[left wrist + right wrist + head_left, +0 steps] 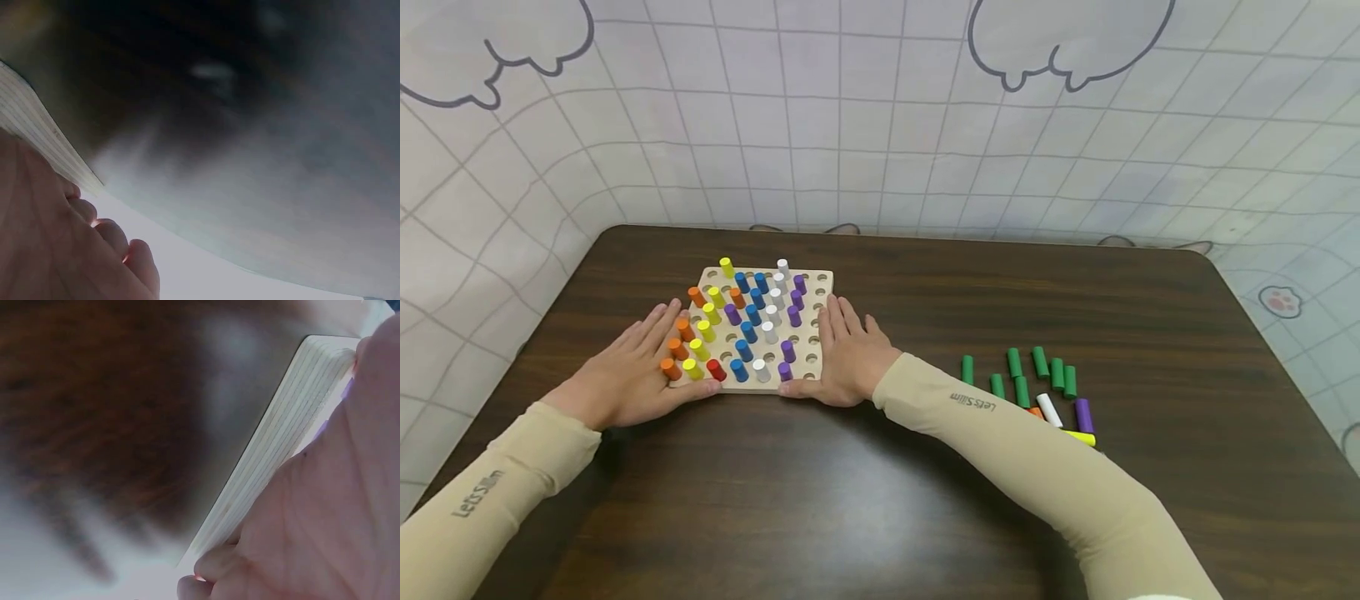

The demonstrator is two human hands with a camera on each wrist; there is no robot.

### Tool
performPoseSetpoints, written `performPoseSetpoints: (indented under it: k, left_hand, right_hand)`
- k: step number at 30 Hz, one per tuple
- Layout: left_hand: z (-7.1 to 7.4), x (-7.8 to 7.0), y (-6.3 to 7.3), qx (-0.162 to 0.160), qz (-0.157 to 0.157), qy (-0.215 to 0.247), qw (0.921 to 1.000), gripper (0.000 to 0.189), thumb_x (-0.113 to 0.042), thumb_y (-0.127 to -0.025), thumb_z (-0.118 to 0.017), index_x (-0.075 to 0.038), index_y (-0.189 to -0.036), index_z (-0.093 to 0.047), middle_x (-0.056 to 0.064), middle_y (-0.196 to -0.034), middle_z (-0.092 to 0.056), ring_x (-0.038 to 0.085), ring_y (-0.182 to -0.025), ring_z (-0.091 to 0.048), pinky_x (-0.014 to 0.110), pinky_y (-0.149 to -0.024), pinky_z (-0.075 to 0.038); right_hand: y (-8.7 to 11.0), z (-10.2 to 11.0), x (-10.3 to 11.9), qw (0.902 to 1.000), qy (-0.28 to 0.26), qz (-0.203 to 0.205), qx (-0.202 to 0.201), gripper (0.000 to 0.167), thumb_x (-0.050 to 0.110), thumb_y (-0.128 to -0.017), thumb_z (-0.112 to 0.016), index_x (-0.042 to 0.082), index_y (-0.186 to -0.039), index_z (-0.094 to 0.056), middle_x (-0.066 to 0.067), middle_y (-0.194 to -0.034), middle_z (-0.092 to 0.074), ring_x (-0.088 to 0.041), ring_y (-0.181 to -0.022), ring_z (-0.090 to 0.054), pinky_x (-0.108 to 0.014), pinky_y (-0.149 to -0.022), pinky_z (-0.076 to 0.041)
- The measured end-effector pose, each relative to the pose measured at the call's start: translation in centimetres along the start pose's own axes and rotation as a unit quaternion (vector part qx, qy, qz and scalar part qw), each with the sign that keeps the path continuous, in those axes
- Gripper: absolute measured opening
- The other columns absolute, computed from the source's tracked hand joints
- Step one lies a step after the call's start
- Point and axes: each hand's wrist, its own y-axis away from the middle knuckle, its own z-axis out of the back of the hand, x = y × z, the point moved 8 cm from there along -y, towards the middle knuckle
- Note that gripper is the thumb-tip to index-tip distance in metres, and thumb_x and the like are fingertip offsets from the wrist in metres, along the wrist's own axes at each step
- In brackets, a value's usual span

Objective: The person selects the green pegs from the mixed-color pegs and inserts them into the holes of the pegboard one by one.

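Beige slvs (1022,454), dk txt (972,402) on ea., bare hands (852,357)

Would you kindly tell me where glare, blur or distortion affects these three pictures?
Head view: the board looks fairly sharp, pale glare sits on the near part of the table, and the wall's grid lines curve at left; left wrist view: the area beyond the left hand blurs into dark and pale patches; right wrist view: brown smears beside the clearer board edge.

My arms (992,437) reach fwd, L hand (628,375) & R hand (853,358) w/ fingers (662,327) straight, thumbs (694,391) turned inward.
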Motion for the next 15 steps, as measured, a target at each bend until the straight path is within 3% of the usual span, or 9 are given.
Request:
performPoseSetpoints:
  k: [15]
  left_hand:
    - [0.1,-2.9,0.3,0.002,-0.015,0.011,0.9998,0.125,-0.086,-0.089,-0.044,0.004,-0.164,0.001,0.026,-0.174,0.002,0.049,-0.16,-0.004,0.067,-0.129,-0.008]
  right_hand:
    - [2.7,-0.7,-1.4,1.0,0.005,-0.002,-0.004,0.118,0.089,-0.089,-0.032,0.005,-0.166,-0.002,-0.015,-0.177,0.003,-0.031,-0.166,-0.002,-0.051,-0.133,-0.023]
